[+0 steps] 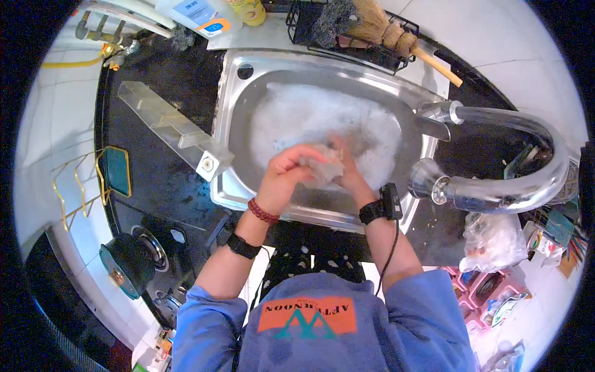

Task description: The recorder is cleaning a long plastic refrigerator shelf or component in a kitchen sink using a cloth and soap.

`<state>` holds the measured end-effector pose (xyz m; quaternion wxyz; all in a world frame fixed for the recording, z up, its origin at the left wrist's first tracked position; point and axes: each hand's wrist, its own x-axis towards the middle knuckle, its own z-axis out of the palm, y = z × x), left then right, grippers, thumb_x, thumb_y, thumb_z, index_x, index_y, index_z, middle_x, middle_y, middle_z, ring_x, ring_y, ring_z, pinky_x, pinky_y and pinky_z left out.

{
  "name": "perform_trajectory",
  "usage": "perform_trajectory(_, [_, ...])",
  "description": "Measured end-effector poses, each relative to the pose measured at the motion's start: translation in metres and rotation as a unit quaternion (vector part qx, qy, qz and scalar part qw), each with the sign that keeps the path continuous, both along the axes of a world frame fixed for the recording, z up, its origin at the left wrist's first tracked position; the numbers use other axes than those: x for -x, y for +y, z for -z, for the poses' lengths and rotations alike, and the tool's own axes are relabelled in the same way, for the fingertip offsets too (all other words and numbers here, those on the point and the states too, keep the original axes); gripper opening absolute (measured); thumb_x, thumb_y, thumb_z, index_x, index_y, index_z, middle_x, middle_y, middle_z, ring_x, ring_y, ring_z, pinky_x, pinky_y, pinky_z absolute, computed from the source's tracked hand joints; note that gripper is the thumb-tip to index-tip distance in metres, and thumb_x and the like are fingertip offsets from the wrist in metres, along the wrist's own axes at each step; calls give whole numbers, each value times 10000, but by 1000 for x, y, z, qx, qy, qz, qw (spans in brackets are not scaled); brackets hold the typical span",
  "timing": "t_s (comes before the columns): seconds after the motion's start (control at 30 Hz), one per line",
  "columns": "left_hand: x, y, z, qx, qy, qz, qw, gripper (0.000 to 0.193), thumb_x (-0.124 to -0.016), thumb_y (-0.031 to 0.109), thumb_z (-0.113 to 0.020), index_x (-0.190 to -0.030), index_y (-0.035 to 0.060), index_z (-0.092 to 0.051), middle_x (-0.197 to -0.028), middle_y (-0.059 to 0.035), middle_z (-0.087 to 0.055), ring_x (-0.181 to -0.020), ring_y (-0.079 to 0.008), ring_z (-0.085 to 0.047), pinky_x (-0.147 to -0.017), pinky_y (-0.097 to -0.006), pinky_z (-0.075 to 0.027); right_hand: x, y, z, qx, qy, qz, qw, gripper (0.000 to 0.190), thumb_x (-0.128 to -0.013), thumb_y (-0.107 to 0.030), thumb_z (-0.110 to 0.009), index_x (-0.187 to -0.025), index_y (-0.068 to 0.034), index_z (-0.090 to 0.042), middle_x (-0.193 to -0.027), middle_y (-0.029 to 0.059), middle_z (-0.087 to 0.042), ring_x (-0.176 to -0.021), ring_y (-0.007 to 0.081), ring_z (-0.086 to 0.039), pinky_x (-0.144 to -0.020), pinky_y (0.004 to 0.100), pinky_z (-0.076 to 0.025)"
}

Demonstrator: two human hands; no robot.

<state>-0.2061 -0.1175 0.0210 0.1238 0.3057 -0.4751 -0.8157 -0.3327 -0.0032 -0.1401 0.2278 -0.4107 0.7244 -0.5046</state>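
Over a stainless steel sink (241, 121) holding sudsy water (307, 107), both hands are close together. My left hand (290, 165), with a red braided bracelet at its wrist, grips a pale, translucent crumpled thing (325, 165), possibly a cloth or a bag. My right hand (346, 162) is just right of it, its fingers blurred and partly hidden by the pale thing and the foam; whether it also grips the thing cannot be told. A long clear plastic bin or drawer (162, 125) lies on the dark counter, its near end at the sink's left rim.
A shiny curved faucet pipe (534, 121) arches at the right. Behind the sink a black wire basket (395, 63) holds a straw brush (399, 39) and scouring mesh. Bottles stand at the back left. A dark lidded pot (125, 267) is lower left, a plastic bag (492, 239) lower right.
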Motion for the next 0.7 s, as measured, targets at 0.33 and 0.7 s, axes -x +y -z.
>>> perform_trajectory(0.33, [-43,-24,147,288,-328,-109,893,557,-747,53,-607,-1287,45,-469,-1283,-148,-506,-1145,-253,-515,-946,-345,-428,52,29,-25,-371,217,89,899,542,-798,-241,-631,-1267,-49,-437,-1172,249,-497,-980,368,-555,-813,426,-483])
perform_trajectory(0.7, [24,3,148,-221,-268,-26,937,878,-836,531,-562,-1468,120,-111,-1453,-126,-290,-1272,-296,-363,-928,-544,-401,17,-13,23,-227,-17,26,973,274,-871,-289,-544,-902,-21,-595,-930,199,-566,-935,396,-546,-810,443,-440])
